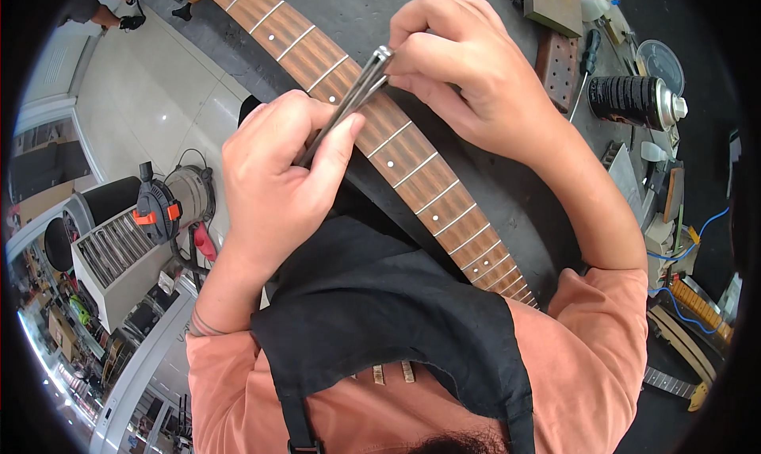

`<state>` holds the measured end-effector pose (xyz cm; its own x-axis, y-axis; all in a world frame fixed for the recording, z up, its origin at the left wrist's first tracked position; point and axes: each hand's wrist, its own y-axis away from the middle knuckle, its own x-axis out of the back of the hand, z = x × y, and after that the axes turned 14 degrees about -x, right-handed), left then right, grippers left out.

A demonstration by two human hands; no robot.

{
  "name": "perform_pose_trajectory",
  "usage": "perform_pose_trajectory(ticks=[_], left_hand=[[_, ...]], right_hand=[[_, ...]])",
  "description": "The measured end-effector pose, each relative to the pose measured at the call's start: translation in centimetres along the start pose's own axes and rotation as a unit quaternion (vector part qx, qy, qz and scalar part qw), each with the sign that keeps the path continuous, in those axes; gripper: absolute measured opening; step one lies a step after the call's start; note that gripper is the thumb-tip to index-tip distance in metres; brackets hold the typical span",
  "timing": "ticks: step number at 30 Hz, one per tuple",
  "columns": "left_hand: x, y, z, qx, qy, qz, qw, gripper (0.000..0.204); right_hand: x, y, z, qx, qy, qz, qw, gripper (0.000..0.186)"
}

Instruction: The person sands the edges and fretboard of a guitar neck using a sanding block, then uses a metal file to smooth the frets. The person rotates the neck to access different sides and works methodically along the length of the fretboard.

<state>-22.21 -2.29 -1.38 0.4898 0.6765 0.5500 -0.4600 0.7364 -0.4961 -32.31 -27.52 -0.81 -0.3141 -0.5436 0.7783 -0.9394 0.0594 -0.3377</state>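
Observation:
A guitar neck (414, 162) with a brown wooden fretboard, silvery frets and pale dot inlays runs diagonally from the far left to the near right. Above it, my left hand (277, 168) is closed round a slim metal folding tool (349, 97) that looks like a feeler gauge, tilted with its rounded end up and to the right. My right hand (468, 73) has its fingers bent and pinched at that upper end, where a thin blade stands slightly apart. The fingertips partly hide the blade. Whether the tool touches the frets I cannot tell.
The neck lies over a dark grey bench (523, 200). To the right are a black spray can (634, 103), a screwdriver (589, 57), a perforated brown block (557, 69) and a blue cable (682, 256). A shop vacuum (178, 200) stands left; another person's hand (131, 22) shows far left.

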Motion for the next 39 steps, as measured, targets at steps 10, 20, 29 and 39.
perform_pose_trajectory(ticks=[10, 20, 29, 39], left_hand=[[-0.2, 0.7, 1.1, 0.001, 0.065, -0.032, 0.997, 0.019], [-0.1, 0.6, 1.0, -0.027, 0.017, -0.031, 0.999, 0.016], [1.2, 1.8, 0.8, 0.075, 0.220, 0.088, 0.969, 0.013], [2.7, 2.9, -1.6, 0.108, 0.258, 0.135, 0.950, 0.007]], right_hand=[[1.4, 2.3, -1.2, -0.015, -0.004, -0.028, 1.000, 0.016], [1.0, 1.3, -0.5, 0.015, 0.006, -0.013, 1.000, 0.021], [2.8, 5.2, -4.2, -0.304, -0.150, -0.135, 0.931, 0.035], [2.2, 4.8, -5.6, -0.453, -0.260, -0.320, 0.790, 0.033]])
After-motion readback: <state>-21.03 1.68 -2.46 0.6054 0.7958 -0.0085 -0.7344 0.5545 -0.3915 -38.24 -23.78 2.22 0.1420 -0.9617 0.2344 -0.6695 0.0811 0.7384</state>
